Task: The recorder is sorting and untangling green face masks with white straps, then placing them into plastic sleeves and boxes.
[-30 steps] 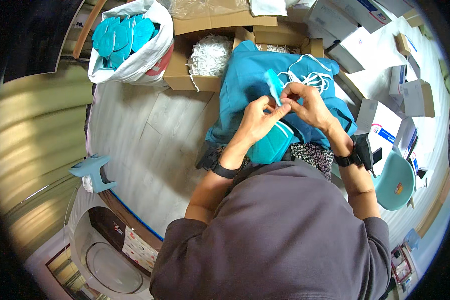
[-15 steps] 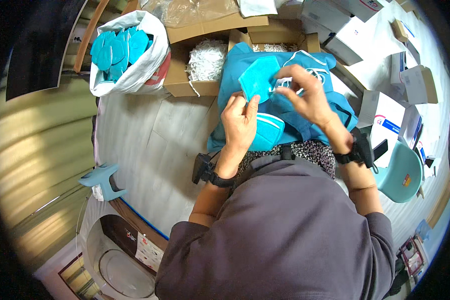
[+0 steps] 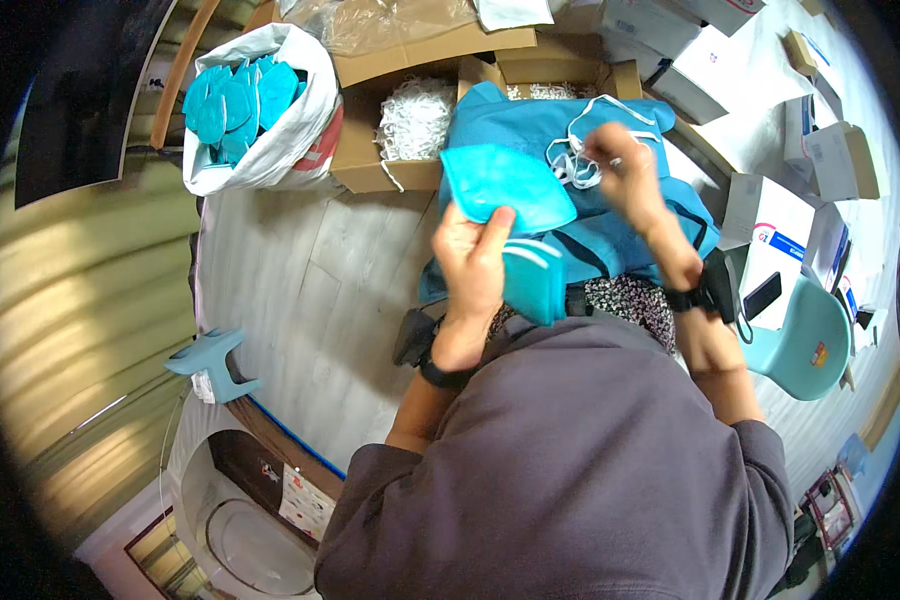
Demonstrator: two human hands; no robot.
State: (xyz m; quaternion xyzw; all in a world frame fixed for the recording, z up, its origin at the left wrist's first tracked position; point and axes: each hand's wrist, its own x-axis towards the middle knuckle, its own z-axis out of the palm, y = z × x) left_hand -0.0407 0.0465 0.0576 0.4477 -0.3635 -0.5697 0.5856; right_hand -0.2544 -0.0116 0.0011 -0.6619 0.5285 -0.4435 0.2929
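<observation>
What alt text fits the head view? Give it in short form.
Seen from above, a person's left hand holds up a folded teal mask while the right hand pinches white elastic loops. A white bag of teal masks stands upper left.

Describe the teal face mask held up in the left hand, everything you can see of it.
The face mask is a folded, flat-sided piece of teal fabric-like material, roughly a rounded oblong with a pointed end. The left hand pinches its lower edge, thumb in front, holding it up and tilted over a blue cloth. More teal masks rest against the same hand's palm, below it. The right hand is apart, gripping white elastic loops; whether these join the mask cannot be told.
</observation>
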